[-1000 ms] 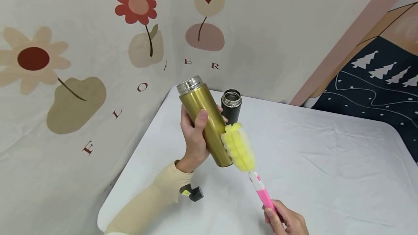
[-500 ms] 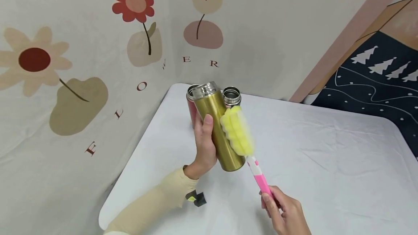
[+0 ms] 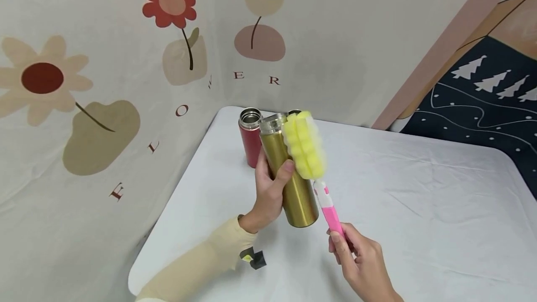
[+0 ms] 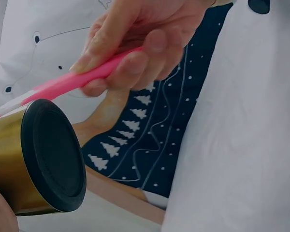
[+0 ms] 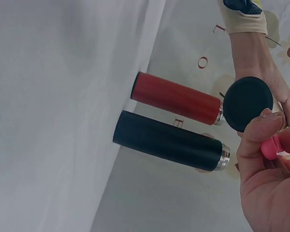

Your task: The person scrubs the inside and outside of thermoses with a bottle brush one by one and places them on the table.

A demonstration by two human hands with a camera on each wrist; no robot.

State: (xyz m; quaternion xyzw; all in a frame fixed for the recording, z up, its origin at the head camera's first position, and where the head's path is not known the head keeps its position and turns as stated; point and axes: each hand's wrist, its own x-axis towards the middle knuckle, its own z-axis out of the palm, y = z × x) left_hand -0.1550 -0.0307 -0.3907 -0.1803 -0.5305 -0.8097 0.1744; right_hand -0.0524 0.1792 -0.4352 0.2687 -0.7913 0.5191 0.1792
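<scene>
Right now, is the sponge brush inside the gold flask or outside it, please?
Outside: the yellow sponge brush lies against the gold flask, beside its open steel mouth.

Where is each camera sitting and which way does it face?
Head: looks forward and down at the table; left hand grips the gold flask, right hand the brush.
Left wrist: faces the flask's black base and the right hand.
Right wrist: sideways view of the red flask and black flask; right-hand fingers show.
All share the gold flask.
</scene>
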